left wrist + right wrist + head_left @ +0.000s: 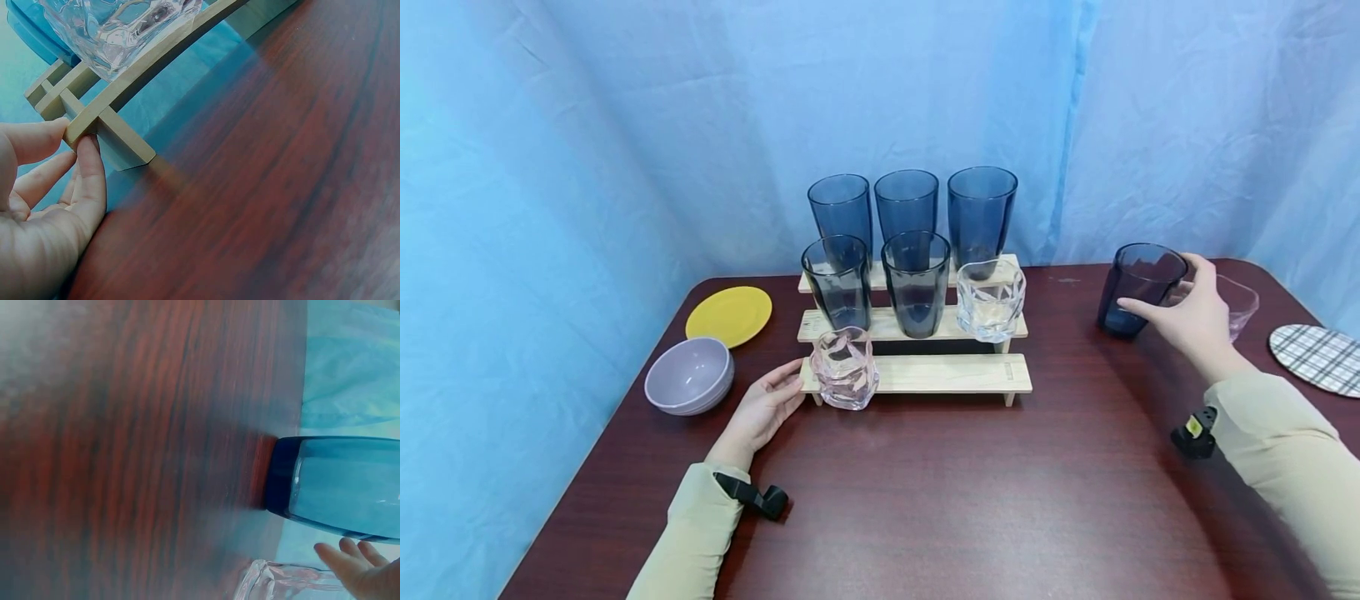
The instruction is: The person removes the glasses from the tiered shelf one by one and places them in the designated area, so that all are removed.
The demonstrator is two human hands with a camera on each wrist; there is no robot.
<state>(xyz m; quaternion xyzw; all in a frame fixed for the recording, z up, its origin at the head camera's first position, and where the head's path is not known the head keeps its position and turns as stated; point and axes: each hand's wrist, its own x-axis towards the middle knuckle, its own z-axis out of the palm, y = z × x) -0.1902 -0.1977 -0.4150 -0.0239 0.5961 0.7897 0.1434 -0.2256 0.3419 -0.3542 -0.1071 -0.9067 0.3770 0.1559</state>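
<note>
My left hand [767,408] pinches the left end of the lowest shelf of a wooden tiered rack [947,373], with thumb and fingertips at the board's end [81,128]. Just right of it, a pinkish clear glass [846,371] sits on that shelf. At the right, my right hand [1195,312] holds a dark blue glass [1138,283], thumb across its near side and fingers round its right. In the right wrist view the blue glass [337,484] is upright with its base close to the table, and several fingertips lie along its side.
Behind the right hand stands another pinkish clear glass [1240,304], beside a checked round mat [1318,358]. Several tall blue-grey glasses [917,292] and a clear faceted glass [991,300] occupy the upper shelves. A lilac bowl [691,375] and yellow plate [730,315] are at left.
</note>
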